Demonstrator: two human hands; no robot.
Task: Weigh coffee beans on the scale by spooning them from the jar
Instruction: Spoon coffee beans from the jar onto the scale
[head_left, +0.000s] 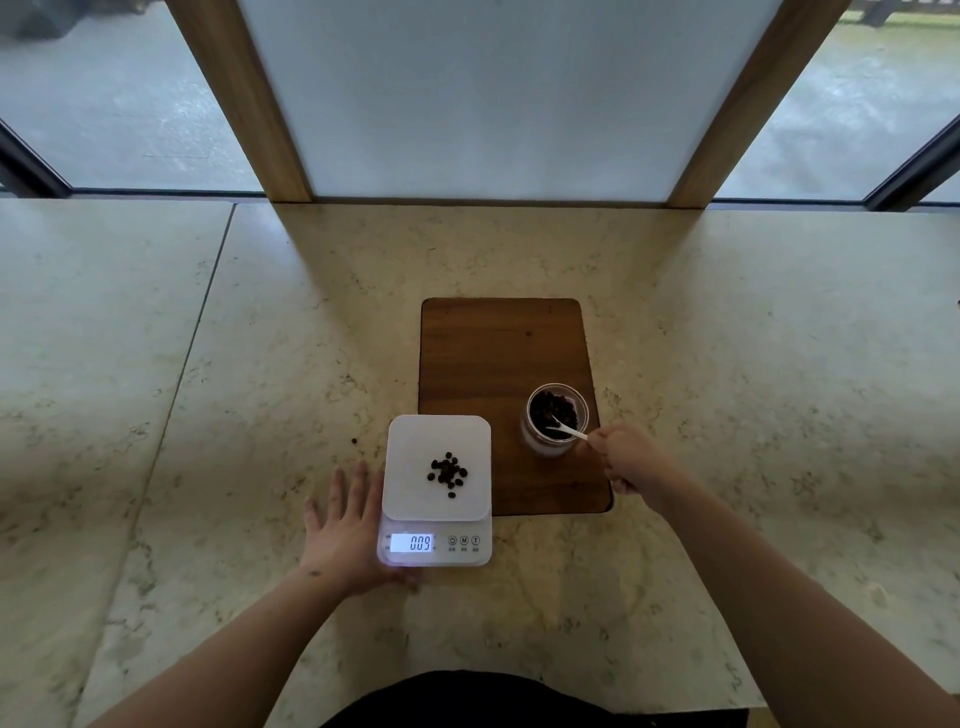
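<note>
A white digital scale (410, 483) stands on the stone counter, its lit display reading 0.09. A small heap of dark coffee beans (447, 473) lies on its platform. To its right an open glass jar (556, 418) of beans stands on a dark wooden board (498, 353). My right hand (626, 460) grips the handle of a white spoon (566, 427), whose bowl dips into the jar's beans. My left hand (343, 525) lies flat with fingers spread against the scale's left side, thumb under its front corner.
One stray bean (354, 441) lies on the counter left of the scale. The pale stone counter (208, 364) runs wide on both sides. Behind it stand wooden posts (244, 104) and window panes.
</note>
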